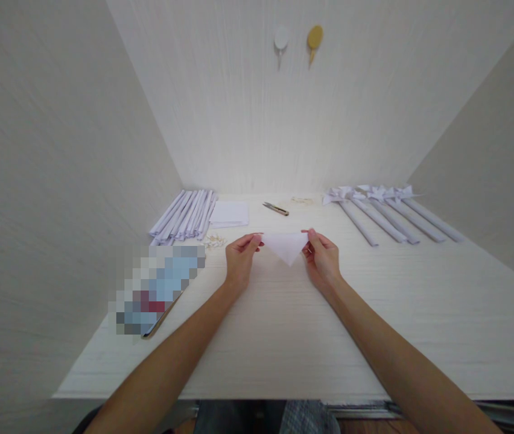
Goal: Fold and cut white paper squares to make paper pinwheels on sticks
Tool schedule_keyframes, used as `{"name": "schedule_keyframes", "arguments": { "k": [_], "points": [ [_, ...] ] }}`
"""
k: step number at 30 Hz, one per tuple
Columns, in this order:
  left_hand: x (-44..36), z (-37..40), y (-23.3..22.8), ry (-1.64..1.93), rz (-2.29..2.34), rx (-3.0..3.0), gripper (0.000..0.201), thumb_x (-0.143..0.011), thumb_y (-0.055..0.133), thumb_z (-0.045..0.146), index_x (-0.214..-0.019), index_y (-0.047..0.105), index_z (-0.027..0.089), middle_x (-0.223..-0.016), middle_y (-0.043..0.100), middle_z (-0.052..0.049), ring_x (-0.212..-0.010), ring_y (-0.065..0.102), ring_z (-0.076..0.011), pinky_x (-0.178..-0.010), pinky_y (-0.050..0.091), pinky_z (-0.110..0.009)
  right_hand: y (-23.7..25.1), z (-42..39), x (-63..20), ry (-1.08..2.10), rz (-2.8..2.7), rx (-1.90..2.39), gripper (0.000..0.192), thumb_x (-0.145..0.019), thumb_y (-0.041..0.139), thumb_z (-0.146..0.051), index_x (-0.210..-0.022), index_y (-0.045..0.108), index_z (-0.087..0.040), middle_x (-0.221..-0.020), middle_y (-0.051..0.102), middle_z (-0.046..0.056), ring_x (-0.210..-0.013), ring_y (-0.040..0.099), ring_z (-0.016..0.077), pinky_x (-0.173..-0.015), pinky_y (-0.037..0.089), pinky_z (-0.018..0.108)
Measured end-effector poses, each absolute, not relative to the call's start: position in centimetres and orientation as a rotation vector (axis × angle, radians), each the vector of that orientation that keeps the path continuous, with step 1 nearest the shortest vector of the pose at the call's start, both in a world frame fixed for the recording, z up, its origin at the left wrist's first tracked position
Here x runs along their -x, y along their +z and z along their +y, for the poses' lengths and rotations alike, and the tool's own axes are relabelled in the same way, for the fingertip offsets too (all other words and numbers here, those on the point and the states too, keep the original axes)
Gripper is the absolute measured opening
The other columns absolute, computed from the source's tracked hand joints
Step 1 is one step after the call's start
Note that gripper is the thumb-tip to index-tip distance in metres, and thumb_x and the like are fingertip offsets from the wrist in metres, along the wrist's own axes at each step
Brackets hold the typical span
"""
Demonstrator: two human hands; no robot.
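L hand (240, 259) & R hand (323, 260) each pinch a top corner of the white paper triangle (286, 246), point toward the desk (284, 337) front edge, keeping it taut mid-surface; rolled sticks (187, 214) parked at back-left corner.

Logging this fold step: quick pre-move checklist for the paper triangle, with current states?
1. Both hands on the paper: ok. The left hand pinches the left corner of the folded paper triangle, the right hand the right corner.
2. Long edge level, point toward the person: ok.
3. Layers aligned at the fold: cannot tell, white on white.
4. Table bare under the triangle: ok.
5. Cutter away from the hands: ok, it lies behind the triangle.
6. Supplies in view: ok. Rolled paper sticks and a stack of white sheets on the left, finished pinwheels on the right.
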State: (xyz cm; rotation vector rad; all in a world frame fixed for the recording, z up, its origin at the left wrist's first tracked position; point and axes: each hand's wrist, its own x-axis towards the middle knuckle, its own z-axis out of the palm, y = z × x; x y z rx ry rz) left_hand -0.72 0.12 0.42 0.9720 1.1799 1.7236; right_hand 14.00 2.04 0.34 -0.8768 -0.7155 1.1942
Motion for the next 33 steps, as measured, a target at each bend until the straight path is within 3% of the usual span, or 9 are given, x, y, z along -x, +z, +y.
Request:
{"name": "schedule_keyframes", "arguments": {
  "k": [5, 21, 25, 33],
  "points": [
    [0.64, 0.05, 0.6, 1.692, 1.153, -0.887, 0.02, -0.058, 0.068, 0.03, -0.072, 0.071, 0.016, -0.07, 0.067, -0.003, -0.059, 0.054, -0.0085, -0.055, 0.041, -0.021, 0.36, 2.02, -14.02, 1.195, -0.695, 0.861, 0.027, -0.052, 0.074, -0.043, -0.06, 0.067, -0.018, -0.048, 0.048, -0.005, -0.045, 0.038, 0.0042, -0.042, 0.03, 0.021],
    [0.8, 0.17, 0.37, 1.713, 1.103, -0.917, 0.019, -0.06, 0.068, 0.031, -0.071, 0.071, 0.016, -0.063, 0.064, 0.0, -0.055, 0.05, -0.0064, -0.057, 0.04, -0.021, 0.61, 1.92, -13.92, 1.214, -0.667, 0.878, 0.025, -0.049, 0.075, -0.039, -0.059, 0.068, -0.018, -0.049, 0.049, -0.004, -0.045, 0.038, 0.0039, -0.042, 0.03, 0.02],
    [0.78, 0.17, 0.54, 1.756, 1.168, -0.947, 0.022, -0.06, 0.068, 0.033, -0.074, 0.071, 0.016, -0.071, 0.067, -0.002, -0.055, 0.05, -0.0067, -0.057, 0.041, -0.023, 0.44, 1.98, -14.0, 1.213, -0.685, 0.888, 0.024, -0.052, 0.075, -0.039, -0.06, 0.068, -0.018, -0.05, 0.05, -0.004, -0.044, 0.038, 0.0042, -0.041, 0.03, 0.021],
    [0.72, -0.5, 1.15, 1.81, 1.207, -1.215, 0.015, -0.065, 0.065, 0.031, -0.07, 0.071, 0.018, -0.07, 0.066, -0.002, -0.058, 0.052, -0.0091, -0.057, 0.043, -0.023, -0.22, 2.33, -14.14, 1.227, -0.683, 0.881, 0.021, -0.058, 0.072, -0.038, -0.061, 0.067, -0.018, -0.055, 0.056, -0.002, -0.049, 0.046, 0.0072, -0.046, 0.038, 0.023]
  ]
}}
